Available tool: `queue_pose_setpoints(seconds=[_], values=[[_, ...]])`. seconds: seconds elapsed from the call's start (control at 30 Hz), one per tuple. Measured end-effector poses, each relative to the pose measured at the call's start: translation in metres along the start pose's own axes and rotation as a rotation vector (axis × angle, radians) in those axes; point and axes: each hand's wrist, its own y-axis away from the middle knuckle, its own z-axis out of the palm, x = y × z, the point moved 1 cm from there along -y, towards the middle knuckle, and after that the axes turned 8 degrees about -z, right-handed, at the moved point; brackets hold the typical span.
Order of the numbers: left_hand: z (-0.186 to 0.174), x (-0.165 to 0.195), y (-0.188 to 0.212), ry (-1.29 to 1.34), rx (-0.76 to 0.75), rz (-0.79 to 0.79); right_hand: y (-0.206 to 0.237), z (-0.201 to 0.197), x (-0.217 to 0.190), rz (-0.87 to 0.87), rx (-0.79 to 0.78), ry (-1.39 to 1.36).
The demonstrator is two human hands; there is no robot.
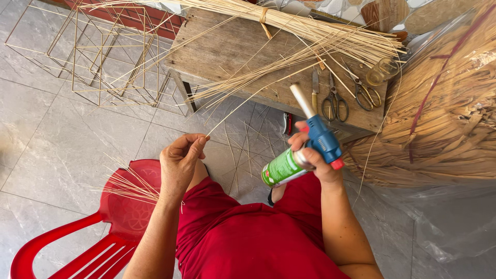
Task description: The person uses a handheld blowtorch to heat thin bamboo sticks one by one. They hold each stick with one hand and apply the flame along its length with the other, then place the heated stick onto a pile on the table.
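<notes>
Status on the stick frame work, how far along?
Done: several thin stick frames stand on the grey tiled floor. In hand: left hand pinches one thin bamboo stick; right hand holds a blue-headed gas torch on a green canister. Left: a large tied bundle of loose sticks on the wooden bench.

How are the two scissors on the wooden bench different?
The left scissors have dark handles; the right scissors have yellowish handles. The left pair points straight up the bench; the right pair lies slanted, its blades under the sticks. Both lie flat, loops toward the person, untouched by the hands.
</notes>
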Motion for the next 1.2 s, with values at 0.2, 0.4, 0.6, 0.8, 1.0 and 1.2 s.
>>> queue_pose_setpoints(seconds=[0.2,0.4,0.6,0.8,1.0,1.2], values=[[0.007,0.018,0.004,-0.167,0.069,-0.089,-0.012,-0.017,-0.007,-0.023,0.161,0.059],[0.030,0.008,-0.006,0.081,-0.057,0.043,-0.003,0.025,-0.014,0.024,-0.130,0.002],[0.051,-0.009,-0.001,0.087,-0.158,-0.002,-0.016,0.067,-0.003,0.085,-0.216,0.067],[0.059,-0.002,0.010,-0.035,-0.198,-0.107,-0.029,0.067,0.004,0.097,-0.273,0.101],[0.041,-0.008,0.015,-0.122,-0.145,-0.107,-0.037,0.051,0.006,0.084,-0.150,0.054],[0.032,-0.017,0.000,0.096,-0.107,-0.091,-0.022,0.035,-0.008,0.070,-0.262,0.044]])
